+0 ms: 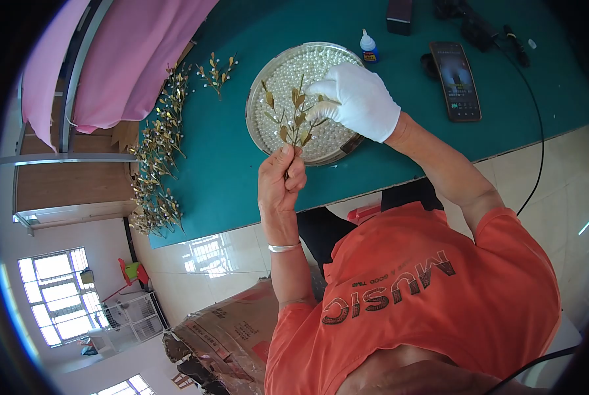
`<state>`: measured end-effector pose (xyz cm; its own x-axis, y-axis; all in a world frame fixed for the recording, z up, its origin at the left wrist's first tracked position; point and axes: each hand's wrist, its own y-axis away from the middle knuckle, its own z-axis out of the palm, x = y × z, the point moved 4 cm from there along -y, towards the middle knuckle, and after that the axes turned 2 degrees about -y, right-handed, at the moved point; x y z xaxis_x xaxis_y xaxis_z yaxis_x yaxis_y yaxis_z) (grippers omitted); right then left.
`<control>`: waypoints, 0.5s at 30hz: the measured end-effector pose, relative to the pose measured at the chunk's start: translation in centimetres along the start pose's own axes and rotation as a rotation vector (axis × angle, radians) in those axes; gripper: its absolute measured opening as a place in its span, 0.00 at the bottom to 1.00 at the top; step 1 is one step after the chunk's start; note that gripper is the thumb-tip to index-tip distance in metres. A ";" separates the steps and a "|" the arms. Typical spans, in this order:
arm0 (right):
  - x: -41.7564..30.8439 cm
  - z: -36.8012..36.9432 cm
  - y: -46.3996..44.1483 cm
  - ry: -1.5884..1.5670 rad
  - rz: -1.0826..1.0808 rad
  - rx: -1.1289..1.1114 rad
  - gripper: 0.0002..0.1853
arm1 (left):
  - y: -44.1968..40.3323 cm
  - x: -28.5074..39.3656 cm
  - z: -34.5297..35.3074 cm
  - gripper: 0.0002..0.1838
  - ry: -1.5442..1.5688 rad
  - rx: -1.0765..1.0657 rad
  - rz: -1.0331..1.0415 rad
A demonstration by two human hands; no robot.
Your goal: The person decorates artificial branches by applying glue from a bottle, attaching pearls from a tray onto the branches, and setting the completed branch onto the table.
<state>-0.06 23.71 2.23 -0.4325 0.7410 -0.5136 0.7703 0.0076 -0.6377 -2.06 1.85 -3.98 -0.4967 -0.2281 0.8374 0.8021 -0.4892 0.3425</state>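
Observation:
My left hand point(283, 174), bare with a silver bracelet, grips the stem of a small artificial sprig point(299, 120) with golden leaves. The sprig stands over a round tray point(250, 113) filled with white pearl beads point(288, 66). In a white glove, my right hand point(360, 102) is closed at the sprig's right side, thumb and fingers by one of its twigs. Whether a bead sits between those fingertips is too small to tell. Behind the glove stands a small glue bottle point(369, 47) with a blue body and white nozzle.
Several beaded golden sprigs point(159, 158) lie heaped along the green table's point(222, 197) left edge; a single sprig point(217, 74) lies nearer the tray. A phone point(455, 82), dark box point(400, 16) and cable point(538, 118) are at the right. Pink cloth point(133, 59) hangs at the left; a carton point(229, 329) is below.

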 end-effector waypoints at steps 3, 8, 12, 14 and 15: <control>-0.1 -0.4 -0.2 -0.001 -0.034 0.022 0.17 | 0.1 0.1 -0.2 0.16 0.002 0.015 0.008; -0.1 -1.1 0.0 -0.001 -0.027 0.142 0.16 | 0.2 0.6 -1.0 0.17 0.041 -0.007 0.038; 0.1 -1.3 0.3 -0.034 -0.107 0.323 0.18 | 0.8 1.6 -2.2 0.19 0.030 0.045 0.097; 0.0 -1.3 0.3 -0.052 -0.083 0.287 0.18 | 1.1 2.1 -2.8 0.19 0.019 0.081 0.133; 0.1 -1.3 0.3 -0.047 -0.085 0.283 0.18 | 1.3 2.5 -3.2 0.19 -0.002 0.101 0.169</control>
<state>0.76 24.64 2.77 -0.5161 0.7140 -0.4731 0.5722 -0.1236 -0.8107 -3.30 -2.01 -2.80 -0.3519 -0.2978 0.8874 0.9031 -0.3572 0.2382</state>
